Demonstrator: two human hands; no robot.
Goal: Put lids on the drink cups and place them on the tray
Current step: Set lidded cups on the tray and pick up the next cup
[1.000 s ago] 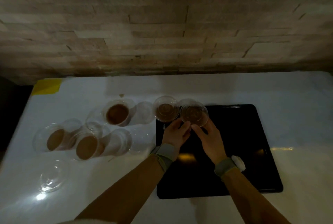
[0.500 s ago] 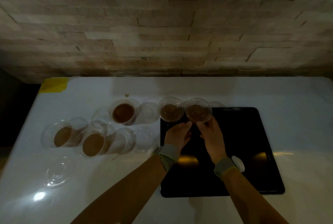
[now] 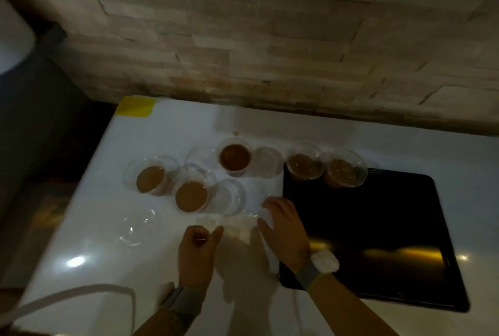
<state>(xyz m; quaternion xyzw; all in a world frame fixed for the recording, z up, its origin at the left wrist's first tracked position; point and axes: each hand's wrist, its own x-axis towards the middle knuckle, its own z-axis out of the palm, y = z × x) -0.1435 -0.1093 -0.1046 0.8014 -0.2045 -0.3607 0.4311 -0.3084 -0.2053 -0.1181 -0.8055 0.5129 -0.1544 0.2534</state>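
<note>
A black tray (image 3: 378, 227) lies on the right of the white counter. Two lidded drink cups (image 3: 305, 164) (image 3: 345, 171) stand at its far left corner. Left of the tray stand three uncovered cups of brown drink (image 3: 235, 157) (image 3: 149, 179) (image 3: 191, 195). Clear lids lie among them (image 3: 231, 196) (image 3: 267, 160) (image 3: 137, 227). My right hand (image 3: 286, 227) hovers with fingers spread by the tray's left edge, fingertips at a faint clear lid (image 3: 255, 202). My left hand (image 3: 198, 252) is loosely curled beside it, thumb out. What it holds is unclear.
A brick wall runs along the back of the counter. Yellow tape (image 3: 135, 107) marks the far left corner, and the counter drops off into a dark gap on the left. A white cord (image 3: 81, 291) curves across the near left.
Both hands let go of the second lidded cup on the tray and drew back and left toward the loose lids. The view has swung left and down.
</note>
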